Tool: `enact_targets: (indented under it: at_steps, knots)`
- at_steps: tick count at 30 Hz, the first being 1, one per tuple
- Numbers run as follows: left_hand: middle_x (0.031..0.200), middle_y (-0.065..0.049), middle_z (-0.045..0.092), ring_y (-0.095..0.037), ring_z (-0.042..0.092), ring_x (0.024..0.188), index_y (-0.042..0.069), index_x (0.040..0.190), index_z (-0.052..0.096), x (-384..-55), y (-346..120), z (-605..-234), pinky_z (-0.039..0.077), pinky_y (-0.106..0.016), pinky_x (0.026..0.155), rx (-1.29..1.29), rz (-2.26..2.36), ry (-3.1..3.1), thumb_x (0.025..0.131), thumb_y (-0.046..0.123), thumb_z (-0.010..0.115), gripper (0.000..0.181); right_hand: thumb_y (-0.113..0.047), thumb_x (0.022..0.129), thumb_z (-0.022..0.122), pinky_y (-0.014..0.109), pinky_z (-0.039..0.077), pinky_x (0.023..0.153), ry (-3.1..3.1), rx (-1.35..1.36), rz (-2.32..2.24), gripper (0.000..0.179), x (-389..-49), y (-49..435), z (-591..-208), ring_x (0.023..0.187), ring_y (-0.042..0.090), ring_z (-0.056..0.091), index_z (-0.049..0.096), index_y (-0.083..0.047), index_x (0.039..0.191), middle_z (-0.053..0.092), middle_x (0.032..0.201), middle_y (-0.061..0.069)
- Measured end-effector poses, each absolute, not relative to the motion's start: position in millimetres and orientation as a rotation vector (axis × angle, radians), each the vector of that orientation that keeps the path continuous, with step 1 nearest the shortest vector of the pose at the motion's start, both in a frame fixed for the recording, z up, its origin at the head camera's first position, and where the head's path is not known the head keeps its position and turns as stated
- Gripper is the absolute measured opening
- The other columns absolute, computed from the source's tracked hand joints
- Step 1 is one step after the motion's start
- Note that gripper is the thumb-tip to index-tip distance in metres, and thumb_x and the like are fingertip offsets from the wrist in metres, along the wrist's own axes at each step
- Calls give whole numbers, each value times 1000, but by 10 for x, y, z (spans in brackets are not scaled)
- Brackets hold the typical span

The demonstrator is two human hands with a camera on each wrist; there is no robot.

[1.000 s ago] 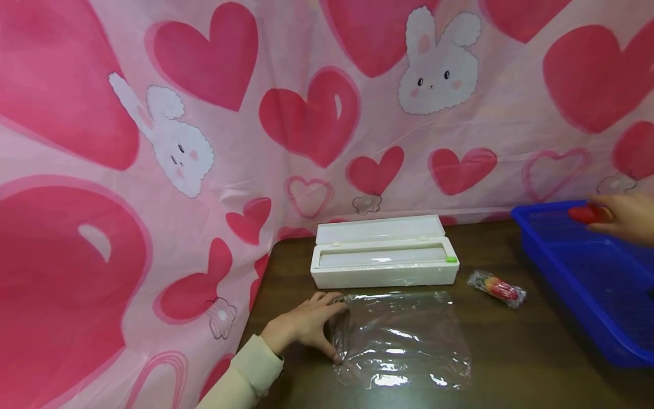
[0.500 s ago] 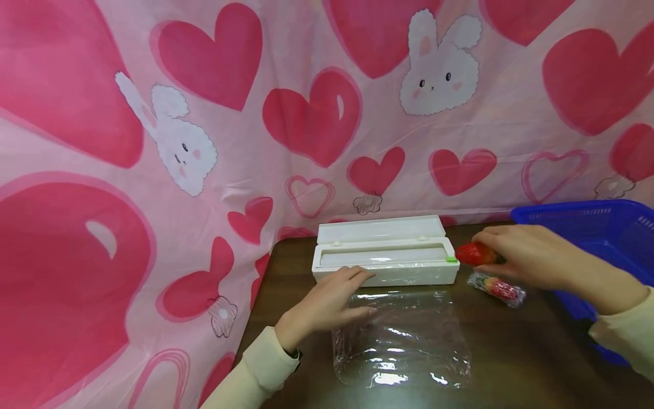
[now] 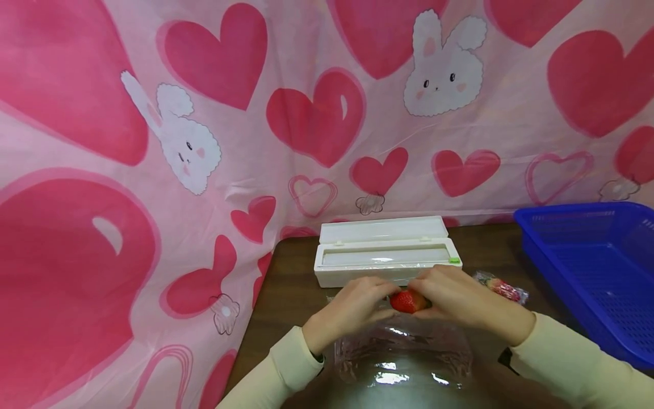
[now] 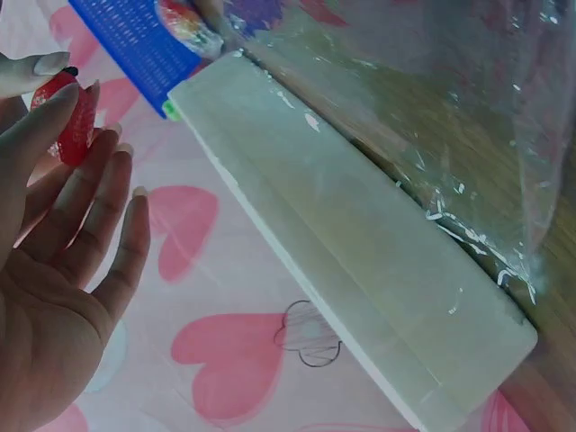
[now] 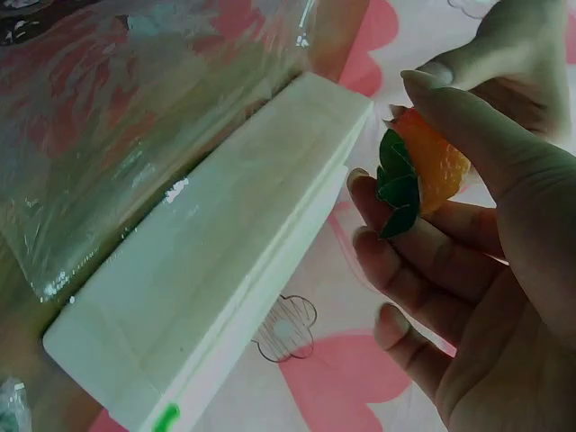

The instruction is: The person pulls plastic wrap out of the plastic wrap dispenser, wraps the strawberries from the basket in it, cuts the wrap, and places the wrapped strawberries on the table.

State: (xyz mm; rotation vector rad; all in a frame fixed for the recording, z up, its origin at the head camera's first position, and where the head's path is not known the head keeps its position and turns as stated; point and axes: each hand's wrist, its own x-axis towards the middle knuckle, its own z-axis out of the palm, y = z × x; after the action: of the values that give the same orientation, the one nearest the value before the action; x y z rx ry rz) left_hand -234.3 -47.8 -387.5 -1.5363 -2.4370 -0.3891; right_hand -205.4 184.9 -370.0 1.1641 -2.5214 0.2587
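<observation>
A red strawberry (image 3: 407,301) with green leaves (image 5: 396,184) is held between both hands, over a sheet of clear cling film (image 3: 403,343). My right hand (image 3: 457,298) grips its leafy end between thumb and fingers. From the other side, the thumb and fingers of my left hand (image 3: 352,311) pinch the strawberry near its tip. The film lies spread on the dark table in front of a white cling film box (image 3: 337,278), whose lid stands open at the back. Part of the film is hidden under the hands and wrists.
A blue plastic basket (image 3: 549,267) stands at the right of the table (image 3: 286,284). Between it and the box lies a film-wrapped strawberry (image 3: 506,289), partly behind my right hand. A pink cloth (image 3: 306,238) printed with hearts hangs behind and at the left.
My right hand has brought the strawberry from the basket leftward to over the film. My left hand has let go of the film's left edge and moved right to the strawberry.
</observation>
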Motion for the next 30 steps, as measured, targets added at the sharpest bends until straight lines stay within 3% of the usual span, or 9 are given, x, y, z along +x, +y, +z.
enact_targets:
  at_steps: [10, 17, 24, 30]
  knots:
    - [97, 8, 76, -5, 69, 87, 13, 109, 76, -2423, -533, -3989, 52, -17, 81, -1486, -390, -2540, 87, 27, 84, 27, -24, 73, 93, 22, 39, 56, -2561, 1189, 388, 28, -2158, 1826, -3912, 64, -1, 44, 68, -20, 85, 54, 73, -15]
    - [95, 9, 74, -4, 64, 80, 15, 109, 76, -2493, -510, -4132, 50, -15, 74, -1416, -324, -2691, 86, 34, 85, 31, -31, 76, 91, 26, 44, 62, -2641, 1151, 431, 26, -2270, 1788, -4185, 71, 1, 51, 74, -19, 92, 64, 81, -14]
    - [81, 14, 61, -1, 51, 70, 21, 99, 74, -2576, -457, -4322, 42, -20, 58, -1375, -207, -2837, 85, 38, 85, 25, -34, 76, 91, 29, 45, 64, -2749, 1147, 452, 29, -2363, 1726, -4402, 73, 2, 53, 74, -19, 93, 66, 83, -15]
    - [69, 15, 53, -3, 49, 65, 22, 87, 68, -2601, -443, -4404, 39, -22, 54, -1367, -190, -2869, 85, 38, 84, 23, -36, 76, 91, 30, 42, 63, -2815, 1130, 457, 27, -2382, 1704, -4467, 71, 2, 50, 71, -23, 90, 61, 80, -18]
